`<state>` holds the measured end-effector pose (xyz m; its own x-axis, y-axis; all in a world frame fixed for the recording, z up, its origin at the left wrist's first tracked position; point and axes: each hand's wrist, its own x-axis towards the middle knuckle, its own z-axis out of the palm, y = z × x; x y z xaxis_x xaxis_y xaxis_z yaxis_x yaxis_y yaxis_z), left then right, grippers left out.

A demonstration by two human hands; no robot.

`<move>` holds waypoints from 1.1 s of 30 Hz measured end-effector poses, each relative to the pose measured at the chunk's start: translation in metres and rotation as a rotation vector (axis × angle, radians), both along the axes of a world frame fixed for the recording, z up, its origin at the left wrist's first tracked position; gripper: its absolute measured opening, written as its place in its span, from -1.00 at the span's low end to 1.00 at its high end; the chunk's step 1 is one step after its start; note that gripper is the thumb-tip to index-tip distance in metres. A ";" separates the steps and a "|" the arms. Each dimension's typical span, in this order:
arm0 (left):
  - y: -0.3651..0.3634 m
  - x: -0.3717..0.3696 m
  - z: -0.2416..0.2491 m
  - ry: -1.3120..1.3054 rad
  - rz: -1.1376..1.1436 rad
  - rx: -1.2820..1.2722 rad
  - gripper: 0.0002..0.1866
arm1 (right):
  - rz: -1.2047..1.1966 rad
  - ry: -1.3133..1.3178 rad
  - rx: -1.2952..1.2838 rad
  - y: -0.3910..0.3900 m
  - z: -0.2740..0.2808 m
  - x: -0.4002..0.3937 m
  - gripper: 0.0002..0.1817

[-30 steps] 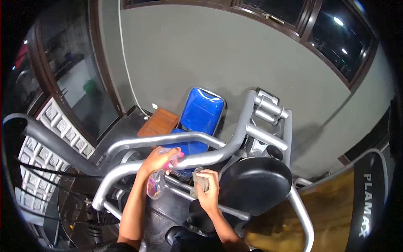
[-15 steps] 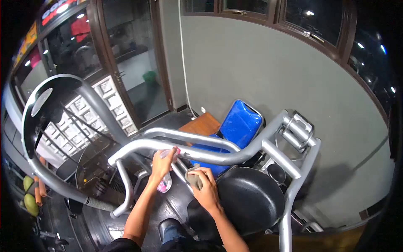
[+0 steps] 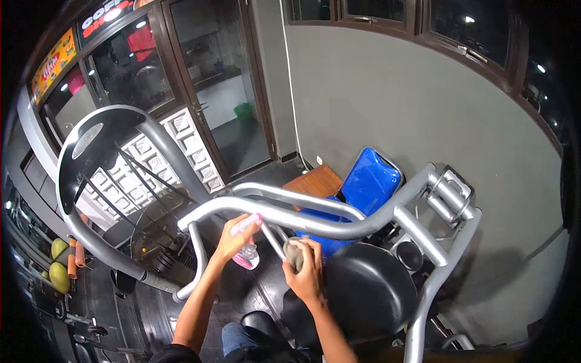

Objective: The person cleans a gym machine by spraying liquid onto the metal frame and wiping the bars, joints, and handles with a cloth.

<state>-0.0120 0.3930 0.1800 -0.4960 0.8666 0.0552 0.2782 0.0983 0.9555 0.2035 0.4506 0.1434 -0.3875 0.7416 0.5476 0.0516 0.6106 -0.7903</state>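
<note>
My left hand (image 3: 233, 240) is closed around the neck of a clear spray bottle (image 3: 247, 255) with a pink nozzle and pink at its base. The nozzle overlaps the thick silver frame tube (image 3: 290, 219) of a gym machine in this view. A crumpled grey-green cloth (image 3: 295, 254) is gripped in my right hand (image 3: 308, 275), just below that tube and left of the round black pad (image 3: 372, 293). The bottle and cloth are a short gap apart.
A blue chair (image 3: 372, 175) and a brown wooden surface (image 3: 315, 181) stand behind the tube. To the left rises the machine's curved weight-stack frame (image 3: 172, 151). Silver uprights (image 3: 426, 296) border the pad on the right. Yellow-green balls (image 3: 59, 277) lie far left.
The view has swung, so the machine and room sit further right. Against the tube, the left hand with the spray bottle has shifted left. Both hands keep their holds.
</note>
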 end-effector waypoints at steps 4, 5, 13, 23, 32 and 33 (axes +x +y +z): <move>-0.022 -0.022 0.003 0.060 -0.169 0.043 -0.76 | -0.012 0.000 -0.064 -0.002 0.005 0.003 -0.51; -0.023 -0.032 0.000 0.055 -0.177 0.041 -0.76 | -0.042 0.007 -0.038 0.001 -0.002 0.000 -0.54; -0.015 -0.094 -0.010 0.368 -0.513 0.099 -0.72 | -0.577 -0.042 0.071 0.012 -0.037 -0.072 -0.55; -0.007 -0.108 -0.033 0.240 -0.313 0.254 -0.72 | -0.633 -0.431 0.327 -0.011 -0.032 -0.137 -0.52; -0.005 -0.105 -0.046 0.147 -0.229 0.346 -0.66 | -0.896 -0.399 0.267 0.005 -0.035 -0.127 -0.54; -0.005 -0.106 -0.045 0.157 -0.236 0.335 -0.66 | -0.819 -0.430 0.304 0.000 -0.035 -0.142 -0.54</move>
